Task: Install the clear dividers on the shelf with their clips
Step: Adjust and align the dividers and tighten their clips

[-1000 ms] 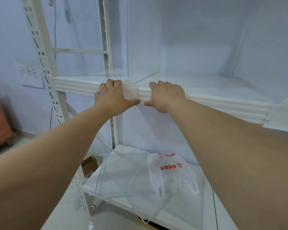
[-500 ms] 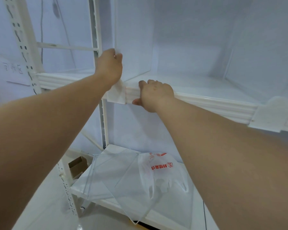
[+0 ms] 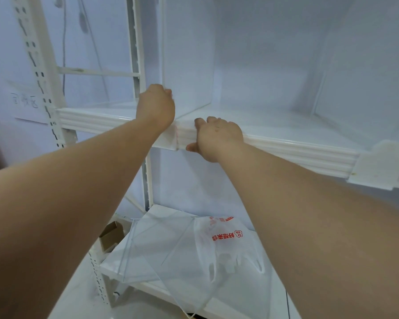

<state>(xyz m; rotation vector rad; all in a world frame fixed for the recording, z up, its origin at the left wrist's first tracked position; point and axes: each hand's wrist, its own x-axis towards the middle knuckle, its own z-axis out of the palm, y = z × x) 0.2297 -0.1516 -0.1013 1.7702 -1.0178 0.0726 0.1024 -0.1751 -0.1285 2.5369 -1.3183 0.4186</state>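
A clear divider [image 3: 189, 65] stands upright on the white shelf [image 3: 286, 143], running from front to back. My left hand [image 3: 156, 107] grips its front edge low down, just above a translucent clip [image 3: 171, 140] seated on the shelf's ribbed front lip. My right hand [image 3: 217, 137] rests on that lip right of the clip, fingers curled over the top and thumb underneath. A second clip [image 3: 378, 165] sits on the lip at the far right, below another clear divider [image 3: 355, 77].
On the lower shelf [image 3: 115, 265] lie loose clear divider sheets [image 3: 161, 249] and a white plastic bag [image 3: 228, 245] with red print. A perforated white upright [image 3: 39, 72] stands at left, a small cardboard box [image 3: 111, 236] on the floor behind it.
My left hand left the clip on the shelf lip and rose to the divider's front edge. My right hand stayed on the lip. The camera drew closer.
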